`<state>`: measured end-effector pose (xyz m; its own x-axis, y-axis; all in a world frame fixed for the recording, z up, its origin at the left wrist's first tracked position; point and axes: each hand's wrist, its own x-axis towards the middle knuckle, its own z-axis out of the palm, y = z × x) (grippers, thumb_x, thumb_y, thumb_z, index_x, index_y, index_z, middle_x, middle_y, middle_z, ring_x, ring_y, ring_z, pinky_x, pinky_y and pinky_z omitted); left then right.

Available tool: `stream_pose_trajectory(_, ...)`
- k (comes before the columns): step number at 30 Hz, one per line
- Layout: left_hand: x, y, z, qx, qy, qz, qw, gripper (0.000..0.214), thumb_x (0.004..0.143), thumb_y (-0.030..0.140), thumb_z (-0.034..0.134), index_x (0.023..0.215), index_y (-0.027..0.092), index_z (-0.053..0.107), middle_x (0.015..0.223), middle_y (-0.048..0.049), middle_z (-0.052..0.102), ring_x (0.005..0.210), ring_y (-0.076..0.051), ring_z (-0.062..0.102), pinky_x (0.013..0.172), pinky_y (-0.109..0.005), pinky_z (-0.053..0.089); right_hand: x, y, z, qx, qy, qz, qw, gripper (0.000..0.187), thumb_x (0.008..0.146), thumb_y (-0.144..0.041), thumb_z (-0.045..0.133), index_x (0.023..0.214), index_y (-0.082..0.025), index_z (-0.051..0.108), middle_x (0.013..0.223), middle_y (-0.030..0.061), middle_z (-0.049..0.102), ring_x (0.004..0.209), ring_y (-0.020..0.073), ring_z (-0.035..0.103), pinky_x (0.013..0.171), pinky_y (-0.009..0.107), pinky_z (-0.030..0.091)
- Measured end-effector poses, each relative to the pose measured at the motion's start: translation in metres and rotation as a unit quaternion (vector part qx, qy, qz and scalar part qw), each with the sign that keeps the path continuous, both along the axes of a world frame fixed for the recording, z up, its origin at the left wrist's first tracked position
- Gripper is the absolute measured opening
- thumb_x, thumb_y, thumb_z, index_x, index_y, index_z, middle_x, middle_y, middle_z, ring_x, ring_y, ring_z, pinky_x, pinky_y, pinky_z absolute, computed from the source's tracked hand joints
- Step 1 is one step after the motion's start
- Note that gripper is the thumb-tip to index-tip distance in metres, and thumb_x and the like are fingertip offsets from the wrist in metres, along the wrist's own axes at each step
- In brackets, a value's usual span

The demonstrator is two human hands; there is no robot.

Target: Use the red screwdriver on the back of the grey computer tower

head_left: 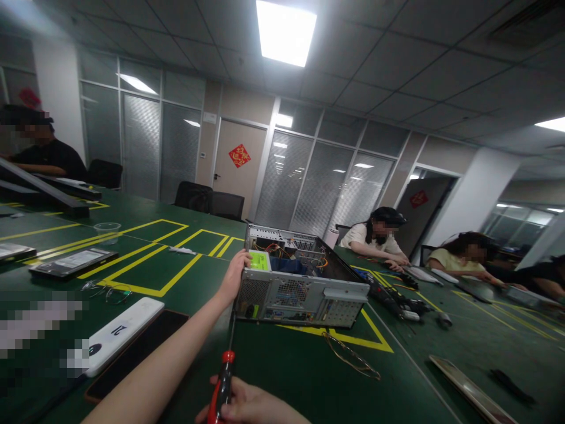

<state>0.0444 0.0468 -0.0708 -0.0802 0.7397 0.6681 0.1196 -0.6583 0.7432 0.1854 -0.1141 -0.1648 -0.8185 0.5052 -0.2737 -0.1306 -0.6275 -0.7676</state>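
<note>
An opened computer case (304, 297) lies on its side in the middle of the view, its rear panel towards me. Inside it are wires, a dark blue part and a power supply (259, 260) with a bright green label. My left hand (236, 275) grips the case's left upper edge beside that label, fingers curled over it. Low in the view, my right hand (249, 403) is closed round the red and black handle of a screwdriver (226, 377). The screwdriver's shaft points up to the lower left corner of the case; whether its tip touches is unclear.
On the left lie a hard drive (73, 262), a white device (126, 335), a dark phone (141, 347) and a clear cup (107, 231). Glasses (353, 356), a pile of cables (399, 300) and another phone (472, 388) are on the right. Several people sit around the green table (300, 383).
</note>
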Motion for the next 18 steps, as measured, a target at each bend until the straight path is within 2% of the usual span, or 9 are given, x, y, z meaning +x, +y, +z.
stream_pose_trajectory(2,0.001,0.001,-0.001,0.001,-0.004,0.003,1.000,0.040,0.094,0.043,0.027,0.073,0.021,0.052,0.110,-0.0089,0.061,0.130,-0.022,0.043,0.114,-0.039,0.030,-0.003,-0.001,-0.007,0.008,-0.016,-0.040,0.999,0.083,0.046,-0.039,0.089,0.116,-0.020,0.048,0.085,0.0034,0.068,0.074,0.0174,0.064,0.079,0.037,0.042)
stream_pose_trajectory(5,0.001,0.002,-0.002,0.002,-0.004,0.003,1.000,0.040,0.094,0.043,0.027,0.073,0.021,0.052,0.110,-0.0088,0.061,0.130,-0.022,0.043,0.114,-0.039,0.030,-0.007,-0.003,-0.015,0.006,-0.032,-0.084,0.996,0.067,0.052,-0.056,0.082,0.098,-0.017,0.054,0.063,-0.0036,0.058,0.062,0.0146,0.058,0.074,0.036,0.041)
stream_pose_trajectory(8,0.001,0.002,-0.002,-0.001,-0.001,0.000,1.000,0.039,0.094,0.043,0.027,0.073,0.021,0.052,0.111,-0.0086,0.061,0.130,-0.021,0.042,0.114,-0.039,0.030,-0.008,-0.003,-0.019,-0.002,-0.033,-0.083,0.996,0.052,0.062,-0.058,0.076,0.085,-0.019,0.051,0.066,-0.0031,0.057,0.064,0.0149,0.059,0.075,0.036,0.042)
stream_pose_trajectory(11,0.000,0.001,-0.001,0.000,0.001,-0.003,1.000,0.040,0.094,0.043,0.026,0.074,0.021,0.052,0.111,-0.0087,0.061,0.130,-0.022,0.042,0.114,-0.039,0.030,-0.007,0.002,-0.024,-0.013,-0.047,-0.079,0.996,0.047,0.068,-0.055,0.072,0.087,-0.020,0.048,0.080,0.0014,0.063,0.067,0.0154,0.061,0.071,0.034,0.042)
stream_pose_trajectory(15,0.000,0.001,-0.001,-0.001,0.001,0.001,1.000,0.040,0.094,0.044,0.026,0.074,0.021,0.052,0.110,-0.0087,0.061,0.130,-0.022,0.042,0.114,-0.039,0.030,-0.006,0.008,-0.029,-0.031,-0.056,-0.084,0.994,0.053,0.068,-0.059,0.067,0.099,-0.019,0.048,0.081,0.0055,0.067,0.058,0.0150,0.059,0.061,0.029,0.038)
stream_pose_trajectory(18,0.000,0.001,-0.002,0.001,0.001,0.003,1.000,0.039,0.094,0.043,0.027,0.074,0.021,0.052,0.110,-0.0088,0.061,0.129,-0.023,0.043,0.113,-0.040,0.031,-0.005,0.004,-0.017,-0.049,-0.012,-0.084,0.995,0.059,0.063,-0.050,0.071,0.107,-0.018,0.049,0.082,0.0053,0.068,0.068,0.0179,0.063,0.067,0.033,0.041)
